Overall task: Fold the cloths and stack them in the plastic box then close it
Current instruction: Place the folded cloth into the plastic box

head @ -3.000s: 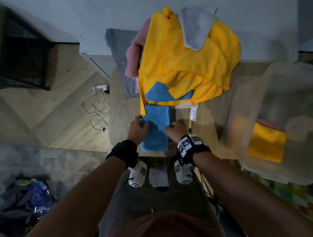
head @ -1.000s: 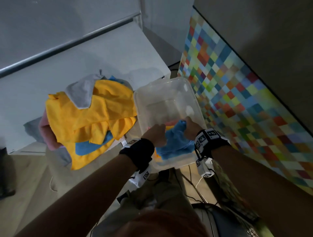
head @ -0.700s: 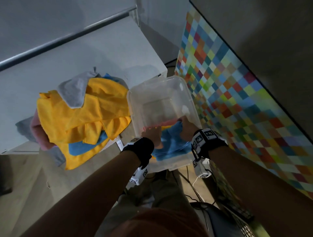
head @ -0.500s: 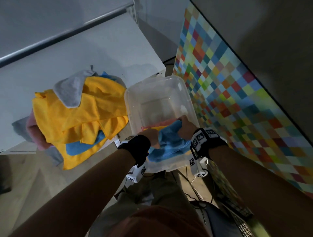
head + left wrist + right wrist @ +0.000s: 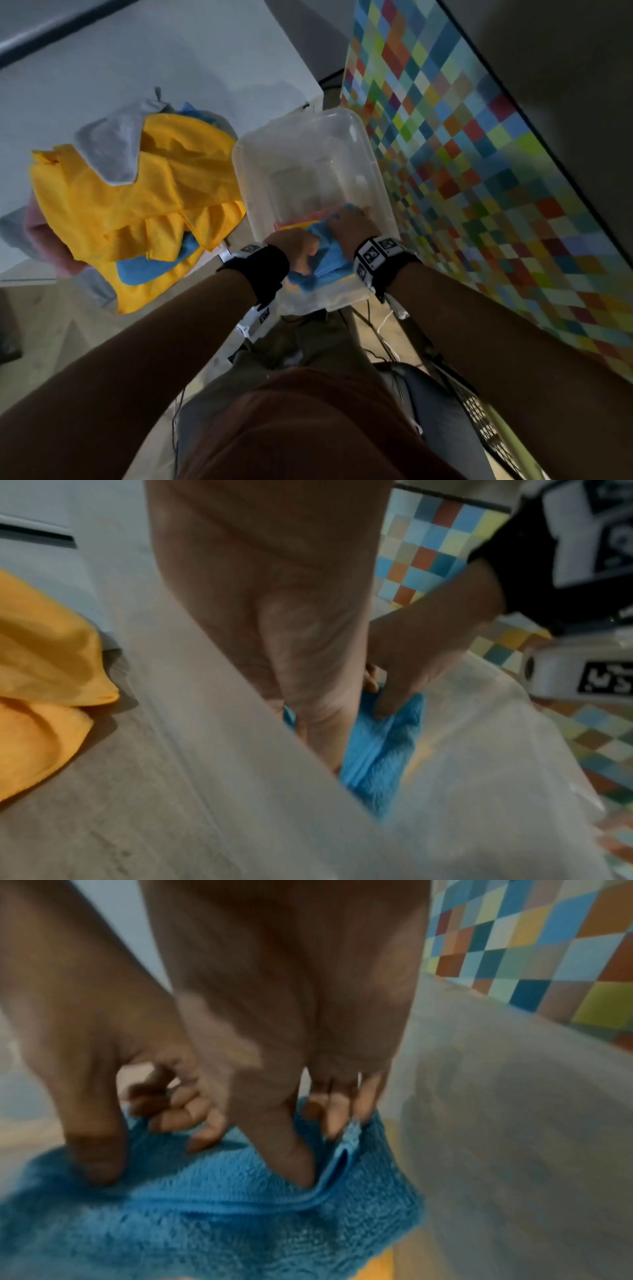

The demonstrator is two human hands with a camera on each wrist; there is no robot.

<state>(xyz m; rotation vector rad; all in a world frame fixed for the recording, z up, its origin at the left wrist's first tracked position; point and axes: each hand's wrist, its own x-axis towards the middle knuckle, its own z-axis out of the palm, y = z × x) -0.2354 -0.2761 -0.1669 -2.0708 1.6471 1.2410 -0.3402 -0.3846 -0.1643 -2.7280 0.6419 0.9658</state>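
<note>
Flanking the plastic box: pale table, chequered panel.

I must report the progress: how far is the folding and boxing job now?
Done: yellow and pink folded cloths lie in the plastic box. In hand: the left hand and right hand both hold the blue cloth inside it. Left: the pile beside it, then closing.

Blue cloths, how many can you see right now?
2 for sure. One blue cloth is in the plastic box, gripped by both hands. Another blue cloth peeks from under the yellow one in the pile; more may be hidden there.
</note>
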